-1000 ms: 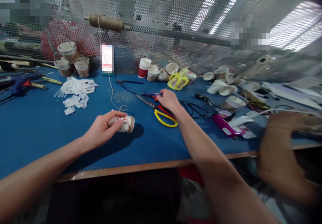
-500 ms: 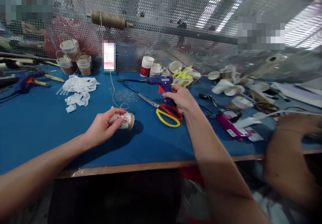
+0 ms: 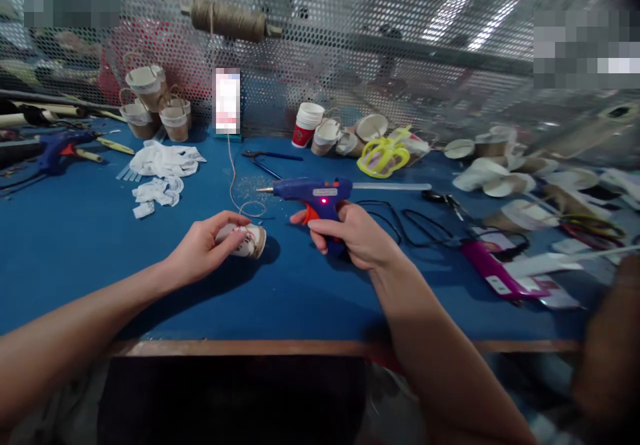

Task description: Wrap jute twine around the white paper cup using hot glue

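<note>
My left hand (image 3: 207, 242) is curled around a small white paper cup (image 3: 254, 240) with red print, lying on its side. Brown twine is wound around the cup's near end, which points right; the fingers cover its other end. My right hand (image 3: 357, 235) grips the handle of a blue glue gun (image 3: 313, 192), fingers by its orange trigger. Its metal nozzle points left, above and to the right of the cup. A red light glows on the gun's side, and a clear glue stick (image 3: 393, 186) sticks out behind.
Loose twine (image 3: 233, 178) runs down near a phone (image 3: 227, 102). Pliers (image 3: 275, 156) lie behind the gun. Small buckets (image 3: 175, 122), white scraps (image 3: 167, 160) and stacked cups (image 3: 307, 125) stand or lie farther back. A purple glue gun (image 3: 495, 272) and another person's arm (image 3: 610, 345) are at right.
My right hand has lifted the glue gun and drawn it nearer, its nozzle now closer to the cup. The red-and-yellow-handled scissors no longer show. My left hand keeps holding the cup.
</note>
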`<state>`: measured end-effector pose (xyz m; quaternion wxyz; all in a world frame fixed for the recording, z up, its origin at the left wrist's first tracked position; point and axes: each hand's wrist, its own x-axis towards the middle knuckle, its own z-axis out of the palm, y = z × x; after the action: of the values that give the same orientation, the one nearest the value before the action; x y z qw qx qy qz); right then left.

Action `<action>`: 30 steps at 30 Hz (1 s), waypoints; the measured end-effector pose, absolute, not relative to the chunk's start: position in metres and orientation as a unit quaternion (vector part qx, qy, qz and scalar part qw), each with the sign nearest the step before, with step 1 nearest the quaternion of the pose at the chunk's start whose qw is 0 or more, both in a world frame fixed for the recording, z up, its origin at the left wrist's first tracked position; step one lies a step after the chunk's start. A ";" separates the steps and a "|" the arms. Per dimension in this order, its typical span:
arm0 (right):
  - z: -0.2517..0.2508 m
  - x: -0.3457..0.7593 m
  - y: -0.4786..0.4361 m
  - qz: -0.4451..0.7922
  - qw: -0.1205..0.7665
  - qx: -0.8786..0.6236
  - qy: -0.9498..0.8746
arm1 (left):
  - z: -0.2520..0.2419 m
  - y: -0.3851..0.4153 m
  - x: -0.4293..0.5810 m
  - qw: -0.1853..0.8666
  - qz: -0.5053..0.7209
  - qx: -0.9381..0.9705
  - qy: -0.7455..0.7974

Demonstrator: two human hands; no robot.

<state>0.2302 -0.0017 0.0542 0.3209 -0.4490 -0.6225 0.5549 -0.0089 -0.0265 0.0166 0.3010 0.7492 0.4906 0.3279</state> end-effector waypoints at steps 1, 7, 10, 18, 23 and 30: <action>0.055 0.231 -0.004 0.539 0.318 -0.459 -0.631 | 0.017 -0.027 -0.009 0.302 0.328 0.749 0.490; 0.067 0.230 -0.019 0.401 0.229 -0.523 -0.716 | 0.018 -0.029 -0.008 0.315 0.329 0.745 0.488; 0.069 0.230 -0.023 0.346 0.195 -0.554 -0.731 | 0.018 -0.029 -0.008 0.317 0.328 0.744 0.489; 0.065 0.231 -0.024 0.295 0.196 -0.544 -0.761 | 0.015 -0.027 -0.009 0.318 0.329 0.745 0.486; 0.065 0.232 -0.023 0.286 0.203 -0.528 -0.773 | 0.015 -0.027 -0.009 0.306 0.339 0.747 0.483; 0.069 0.231 -0.026 0.288 0.197 -0.546 -0.762 | 0.017 -0.028 -0.008 0.314 0.326 0.747 0.487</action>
<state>0.2307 -0.0260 0.0694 0.1967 -0.5463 -0.7616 0.2878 -0.0084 -0.0283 0.0173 0.3145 0.7469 0.4869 0.3259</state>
